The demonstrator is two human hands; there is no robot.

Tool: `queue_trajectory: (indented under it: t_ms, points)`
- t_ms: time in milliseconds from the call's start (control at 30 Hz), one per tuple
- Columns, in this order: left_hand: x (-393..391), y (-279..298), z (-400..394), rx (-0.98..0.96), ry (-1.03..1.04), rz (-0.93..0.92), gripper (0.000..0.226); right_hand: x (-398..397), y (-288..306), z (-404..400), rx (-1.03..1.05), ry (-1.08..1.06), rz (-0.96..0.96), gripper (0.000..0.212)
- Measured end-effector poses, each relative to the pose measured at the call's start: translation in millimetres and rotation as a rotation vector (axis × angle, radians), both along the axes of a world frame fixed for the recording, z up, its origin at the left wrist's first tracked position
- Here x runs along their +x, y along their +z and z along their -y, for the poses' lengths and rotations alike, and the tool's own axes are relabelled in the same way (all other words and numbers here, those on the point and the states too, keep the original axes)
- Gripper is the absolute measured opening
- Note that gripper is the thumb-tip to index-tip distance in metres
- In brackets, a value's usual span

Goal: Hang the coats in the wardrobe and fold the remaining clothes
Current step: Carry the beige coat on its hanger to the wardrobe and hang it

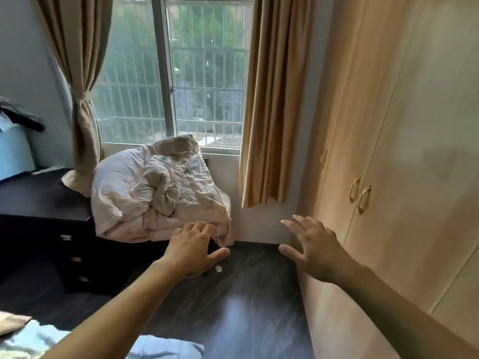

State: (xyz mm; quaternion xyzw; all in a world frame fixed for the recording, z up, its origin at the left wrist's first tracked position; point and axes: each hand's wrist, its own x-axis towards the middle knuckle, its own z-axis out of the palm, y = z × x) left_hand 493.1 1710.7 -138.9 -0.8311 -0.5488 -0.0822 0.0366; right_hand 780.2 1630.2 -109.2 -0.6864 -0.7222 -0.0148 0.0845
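Note:
A light wooden wardrobe [404, 156] fills the right side, its doors closed, with brass handles [359, 194] at mid height. My right hand [312, 248] is stretched out in front of the wardrobe's lower left corner, fingers spread and holding nothing. My left hand [193, 248] reaches forward over the dark floor, fingers relaxed and empty, just below a crumpled pale quilt [158, 193]. Dark clothes [20, 117] lie piled at the far left edge. Light blue fabric [33, 338] shows at the bottom left.
The quilt sits on a dark low cabinet [44, 198] with drawers, under a barred window [178, 73]. Beige curtains [269, 104] hang at both sides. Dark wooden floor [233, 301] lies between cabinet and wardrobe, with a small white scrap [219, 268] on it.

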Motion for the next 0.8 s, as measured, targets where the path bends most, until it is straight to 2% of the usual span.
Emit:
queue_trajectory:
  t_ms: [167,333,500,800]
  points:
    - [48.8,-2.8,-92.2,-0.053,0.1,-0.003,0.078,49.5,-5.5,-111.8,-0.04,0.082,-0.003,0.068]
    - [68.8,6.1,-167.9,-0.009,0.148,-0.007,0.078,66.7,-4.8,-219.8,-0.043,0.179,-0.026,0.068]
    - [48.7,-1.6,-244.2,-0.024,0.269,0.025,0.085,47.3,-16.8,-324.1,-0.042,0.284,-0.042,0.066]
    - [-11.2,-15.8,-397.6,-0.05,0.325,0.136,0.075,-24.0,-20.7,-507.4,-0.064,0.376,0.028,0.068]
